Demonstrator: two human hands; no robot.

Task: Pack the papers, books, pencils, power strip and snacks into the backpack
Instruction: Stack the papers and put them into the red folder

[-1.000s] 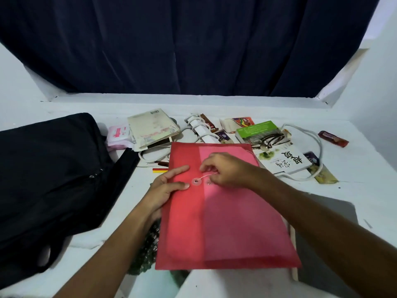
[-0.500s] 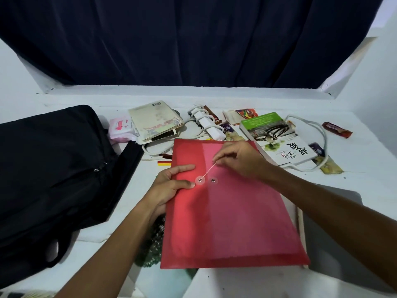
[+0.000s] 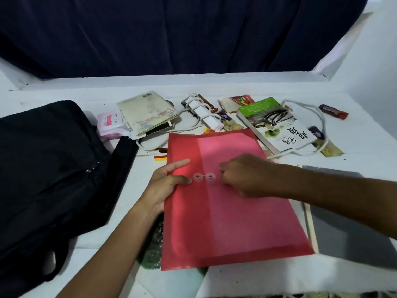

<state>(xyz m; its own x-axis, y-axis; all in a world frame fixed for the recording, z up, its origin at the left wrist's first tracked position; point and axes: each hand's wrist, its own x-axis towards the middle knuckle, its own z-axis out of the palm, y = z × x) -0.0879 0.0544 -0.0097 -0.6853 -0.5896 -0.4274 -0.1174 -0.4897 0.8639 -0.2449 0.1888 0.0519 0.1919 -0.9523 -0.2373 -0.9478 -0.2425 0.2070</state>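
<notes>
A red translucent envelope with papers inside lies in front of me on the white table. My left hand holds its left edge, thumb and forefinger on top beside the two string buttons. Just right of the buttons my right hand is curled and pinches the closure string. The black backpack lies at the left. Behind the envelope lie a beige book, a white power strip with its cord, a green and white book and pencils.
Snack wrappers lie scattered at the back right, and a pink tissue pack sits by the backpack. A dark curtain hangs behind the table. A grey flat board lies under my right forearm. Something green shows under the envelope's left edge.
My right hand moved from up behind the buttons, string pulled taut, down to the right of the buttons. My left hand keeps holding the envelope's edge. The camera shifted closer.
</notes>
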